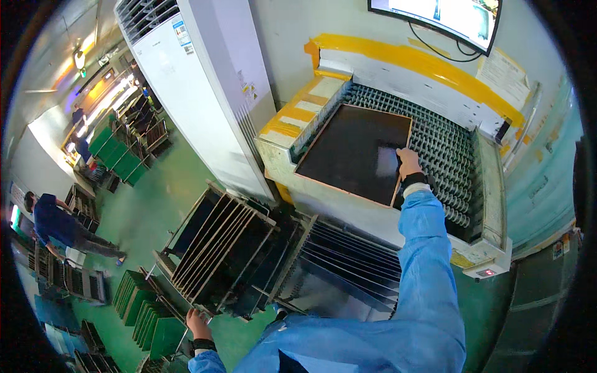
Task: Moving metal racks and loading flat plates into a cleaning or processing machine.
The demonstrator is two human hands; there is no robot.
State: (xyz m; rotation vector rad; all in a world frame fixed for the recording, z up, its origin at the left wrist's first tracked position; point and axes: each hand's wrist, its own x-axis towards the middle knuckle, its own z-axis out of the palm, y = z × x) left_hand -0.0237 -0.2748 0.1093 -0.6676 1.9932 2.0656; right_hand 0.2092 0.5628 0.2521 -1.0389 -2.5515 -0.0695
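A flat, dark rectangular panel [357, 152] with a thin copper-coloured edge lies on the roller bed of a conveyor machine [451, 168]. At its right edge, my right hand [408, 163] is closed on the panel, the arm stretched forward in a blue sleeve. Low on the left, my left hand [198, 323] has its fingers curled beside the near corner of a slotted rack [221, 248]; whether it grips anything there is hidden. Several dark panels stand upright in that rack. Closer to my body, a second rack [342, 261] holds more thin dark panels.
A tall white air conditioner [199, 93] stands left of the machine. A screen [438, 18] hangs above it. Green panels [146, 317] stand in racks at the lower left. A person in dark clothes [59, 221] bends over racks at the far left.
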